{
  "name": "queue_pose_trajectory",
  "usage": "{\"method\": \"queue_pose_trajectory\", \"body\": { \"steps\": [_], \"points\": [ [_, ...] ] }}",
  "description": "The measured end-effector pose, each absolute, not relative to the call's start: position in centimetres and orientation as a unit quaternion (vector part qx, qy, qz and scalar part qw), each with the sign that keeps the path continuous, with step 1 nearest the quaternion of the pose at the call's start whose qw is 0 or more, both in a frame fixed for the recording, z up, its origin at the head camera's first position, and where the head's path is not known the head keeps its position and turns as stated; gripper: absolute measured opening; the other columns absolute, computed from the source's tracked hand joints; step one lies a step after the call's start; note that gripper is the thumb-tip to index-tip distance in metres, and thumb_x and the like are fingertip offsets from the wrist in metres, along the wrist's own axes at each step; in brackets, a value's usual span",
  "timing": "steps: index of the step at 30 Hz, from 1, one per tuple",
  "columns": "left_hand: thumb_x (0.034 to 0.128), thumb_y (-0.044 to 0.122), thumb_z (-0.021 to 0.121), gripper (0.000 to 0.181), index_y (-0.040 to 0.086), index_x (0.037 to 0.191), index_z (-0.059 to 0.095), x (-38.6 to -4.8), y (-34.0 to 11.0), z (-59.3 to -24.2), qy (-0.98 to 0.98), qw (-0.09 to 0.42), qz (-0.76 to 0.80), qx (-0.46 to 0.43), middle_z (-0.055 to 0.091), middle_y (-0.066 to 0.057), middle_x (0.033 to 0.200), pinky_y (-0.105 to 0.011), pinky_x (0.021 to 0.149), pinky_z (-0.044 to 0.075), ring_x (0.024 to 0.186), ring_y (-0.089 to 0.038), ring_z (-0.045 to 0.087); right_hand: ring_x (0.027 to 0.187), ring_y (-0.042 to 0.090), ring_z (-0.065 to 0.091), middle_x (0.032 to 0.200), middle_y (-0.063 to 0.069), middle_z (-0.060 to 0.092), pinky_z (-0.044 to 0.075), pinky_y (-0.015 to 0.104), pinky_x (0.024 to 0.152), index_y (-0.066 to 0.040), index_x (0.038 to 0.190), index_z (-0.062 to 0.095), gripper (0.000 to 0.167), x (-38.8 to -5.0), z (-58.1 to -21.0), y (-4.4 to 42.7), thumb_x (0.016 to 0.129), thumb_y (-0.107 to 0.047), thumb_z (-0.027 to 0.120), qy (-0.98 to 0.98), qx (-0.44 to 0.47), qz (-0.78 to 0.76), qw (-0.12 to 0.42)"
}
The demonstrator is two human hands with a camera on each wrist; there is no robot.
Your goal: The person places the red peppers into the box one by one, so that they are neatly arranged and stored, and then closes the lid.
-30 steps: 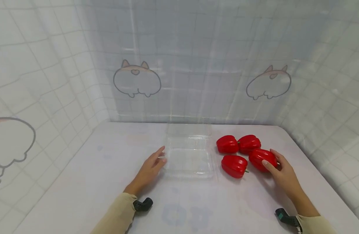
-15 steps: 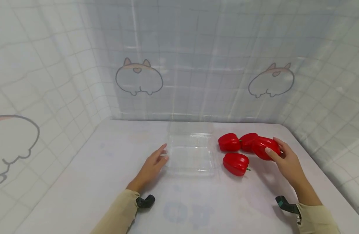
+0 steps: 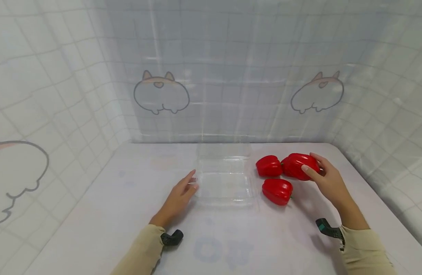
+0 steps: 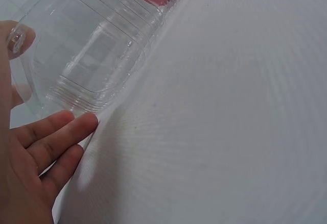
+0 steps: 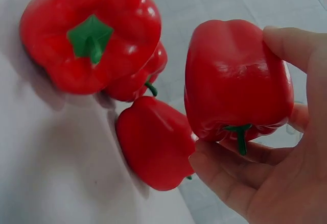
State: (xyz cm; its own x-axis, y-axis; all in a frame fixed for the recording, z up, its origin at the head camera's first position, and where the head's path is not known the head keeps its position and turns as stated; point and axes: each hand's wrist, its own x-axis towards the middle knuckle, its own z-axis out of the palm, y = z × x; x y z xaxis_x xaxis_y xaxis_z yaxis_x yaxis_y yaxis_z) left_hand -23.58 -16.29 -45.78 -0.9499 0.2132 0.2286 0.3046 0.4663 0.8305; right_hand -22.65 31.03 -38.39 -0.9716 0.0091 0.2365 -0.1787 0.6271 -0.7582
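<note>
Red pepper (image 5: 237, 76) right of the clear container (image 3: 224, 199), gripped by right hand (image 3: 329, 184), probably light, stiff, slippery, best held round its sides, with left hand (image 3: 178, 196) relaxed beside the container.

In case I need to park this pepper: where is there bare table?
Bare table lies between the left hand and the left wall, and in front of the clear container, between the sleeves. Crowded: right of the container, three red peppers sit close together and the right hand holds a fourth.
</note>
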Motion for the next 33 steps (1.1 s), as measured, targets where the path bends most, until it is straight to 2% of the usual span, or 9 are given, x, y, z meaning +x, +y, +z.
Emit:
{"method": "queue_pose_trajectory", "body": {
  "steps": [3,8,13,21,31,33],
  "points": [
    [0.1038,0.029,0.056,0.059,0.017,0.157,0.035,-23.6,-16.4,-45.7,-0.854,0.04,-0.496,-0.151,0.056,-0.015,0.14,-0.051,0.105,0.044,0.121,-0.029,0.058,0.123,0.053,0.048,0.147,0.031,0.04,0.058,0.034,0.08,-0.008,0.159,0.026,0.074,-22.6,-38.0,30.7,0.101,-0.042,0.057,-0.893,0.048,0.437,0.1],
    [0.1044,0.034,0.054,0.059,0.021,0.158,0.033,-23.9,-16.5,-45.5,-0.858,0.031,-0.491,-0.146,0.054,-0.012,0.143,-0.051,0.107,0.042,0.125,-0.027,0.055,0.127,0.048,0.045,0.149,0.028,0.039,0.054,0.02,0.079,-0.011,0.159,0.025,0.074,-22.7,-37.3,30.1,0.1,-0.04,0.059,-0.873,0.069,0.477,0.076],
    [0.1042,0.036,0.054,0.058,0.024,0.158,0.034,-23.9,-16.7,-45.5,-0.859,0.028,-0.493,-0.138,0.054,-0.011,0.143,-0.051,0.107,0.042,0.125,-0.028,0.055,0.125,0.039,0.047,0.149,0.024,0.041,0.053,0.017,0.079,-0.013,0.159,0.027,0.072,-23.0,-37.0,29.1,0.1,-0.036,0.061,-0.863,0.09,0.493,0.068],
    [0.1044,0.03,0.054,0.057,0.023,0.158,0.035,-23.6,-16.6,-45.8,-0.86,0.026,-0.491,-0.137,0.055,-0.01,0.142,-0.052,0.106,0.042,0.124,-0.029,0.056,0.125,0.034,0.044,0.147,0.02,0.043,0.056,0.027,0.083,-0.015,0.159,0.028,0.074,-23.1,-36.8,27.3,0.098,-0.036,0.065,-0.852,0.097,0.513,0.039],
    [0.1041,0.035,0.054,0.058,0.024,0.157,0.035,-23.5,-17.0,-46.0,-0.859,0.028,-0.491,-0.142,0.055,-0.011,0.142,-0.05,0.107,0.042,0.124,-0.028,0.056,0.125,0.034,0.046,0.143,0.018,0.046,0.055,0.041,0.092,-0.014,0.158,0.029,0.075,-23.5,-36.9,24.9,0.096,-0.032,0.068,-0.84,0.113,0.53,0.012],
    [0.1041,0.035,0.054,0.058,0.023,0.157,0.035,-23.4,-17.1,-46.0,-0.858,0.026,-0.492,-0.142,0.055,-0.011,0.142,-0.051,0.107,0.042,0.124,-0.029,0.056,0.126,0.033,0.045,0.144,0.017,0.045,0.054,0.04,0.093,-0.015,0.158,0.03,0.075,-23.5,-37.0,24.4,0.096,-0.033,0.068,-0.838,0.111,0.535,0.012]
  ]
}}
